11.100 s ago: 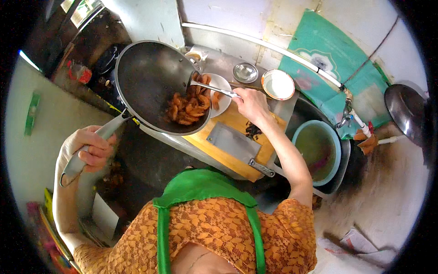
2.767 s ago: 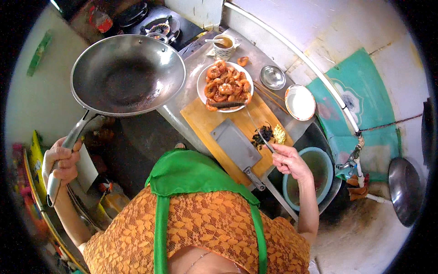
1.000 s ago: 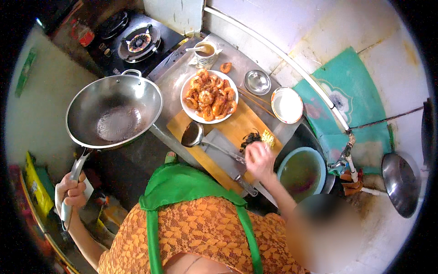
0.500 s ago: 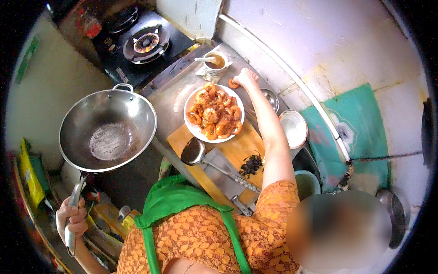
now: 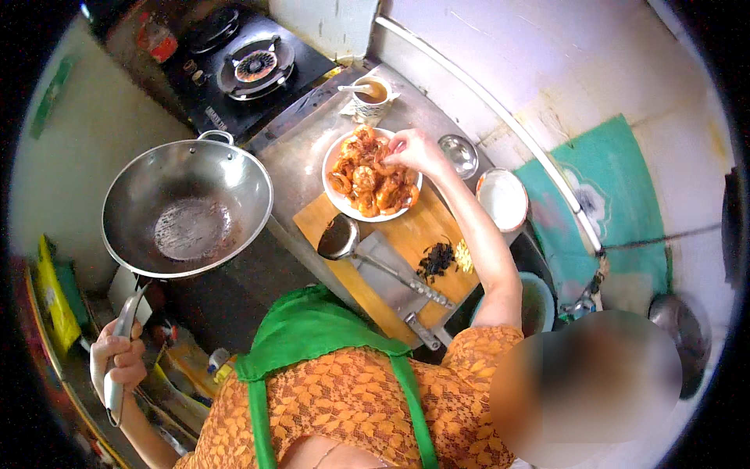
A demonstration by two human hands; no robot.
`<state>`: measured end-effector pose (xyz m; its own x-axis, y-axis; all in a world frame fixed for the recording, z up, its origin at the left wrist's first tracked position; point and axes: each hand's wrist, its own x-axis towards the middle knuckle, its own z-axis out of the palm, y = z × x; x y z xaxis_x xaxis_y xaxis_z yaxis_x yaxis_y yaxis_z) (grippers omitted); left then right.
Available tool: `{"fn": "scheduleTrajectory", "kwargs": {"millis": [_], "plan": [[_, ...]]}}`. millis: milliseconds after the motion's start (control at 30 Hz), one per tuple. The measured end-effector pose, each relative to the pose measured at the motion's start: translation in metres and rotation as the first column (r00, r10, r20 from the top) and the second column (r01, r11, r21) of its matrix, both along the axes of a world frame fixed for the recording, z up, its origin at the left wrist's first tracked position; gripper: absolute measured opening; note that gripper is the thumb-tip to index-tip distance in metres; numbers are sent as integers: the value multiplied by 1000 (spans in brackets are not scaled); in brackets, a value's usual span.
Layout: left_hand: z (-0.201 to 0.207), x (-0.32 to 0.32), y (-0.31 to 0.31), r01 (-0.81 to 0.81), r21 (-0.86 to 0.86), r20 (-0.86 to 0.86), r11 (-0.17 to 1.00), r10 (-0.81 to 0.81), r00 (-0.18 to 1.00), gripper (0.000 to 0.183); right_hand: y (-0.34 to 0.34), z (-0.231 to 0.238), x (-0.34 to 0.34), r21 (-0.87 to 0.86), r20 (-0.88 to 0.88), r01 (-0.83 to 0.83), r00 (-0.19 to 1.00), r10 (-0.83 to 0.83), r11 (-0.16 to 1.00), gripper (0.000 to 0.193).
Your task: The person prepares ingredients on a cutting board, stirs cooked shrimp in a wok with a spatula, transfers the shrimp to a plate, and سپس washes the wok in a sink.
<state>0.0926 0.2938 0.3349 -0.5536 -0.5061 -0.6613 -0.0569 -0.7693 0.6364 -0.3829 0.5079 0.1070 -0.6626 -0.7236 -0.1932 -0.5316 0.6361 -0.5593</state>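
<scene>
— Which step, nearest first?
— Holds the wok (image 5: 187, 223) by its handle (image 5: 125, 316) beside the counter (image 5: 285, 168), in a wrapped grip of the left hand (image 5: 118, 361). Farther out, reaches the right hand (image 5: 417, 150) to the shrimp (image 5: 365, 180) heaped on the white plate (image 5: 332, 155); a plating step, by the look of it. Can't tell, behind the bent fingers (image 5: 399, 144), how tight a grip or on what.
— And the next move?
— Calls for a straight lift off the heap, with the wok kept steady.
— Anything in the way?
— First the ladle (image 5: 340, 237), over the cleaver (image 5: 379, 283) on the chopping board (image 5: 422, 225); then a steel bowl (image 5: 458, 156) beside the right hand, a cup (image 5: 370, 98) beyond the plate and, farthest, the burner (image 5: 256, 66).
</scene>
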Motion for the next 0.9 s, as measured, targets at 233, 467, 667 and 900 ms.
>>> {"fn": "scheduleTrajectory", "kwargs": {"millis": [233, 467, 667, 900], "plan": [[13, 17, -29, 146, -165, 10, 975, -146, 989, 37, 140, 37, 62, -461, -181, 428, 812, -555, 777, 8], [7, -1, -100, 400, 262, -166, 878, -367, 915, 48, 290, -49, 241, -578, 159, 732, 535, -829, 361, 15], [25, -69, -20, 865, 35, -286, 501, -824, 489, 49, 373, -78, 342, -182, -147, 932, 291, -945, 315, 16], [38, -147, 169, 890, 14, 174, 455, -878, 446, 36, 480, -117, 284, -37, -21, 998, 52, -998, 53, 46]]}}
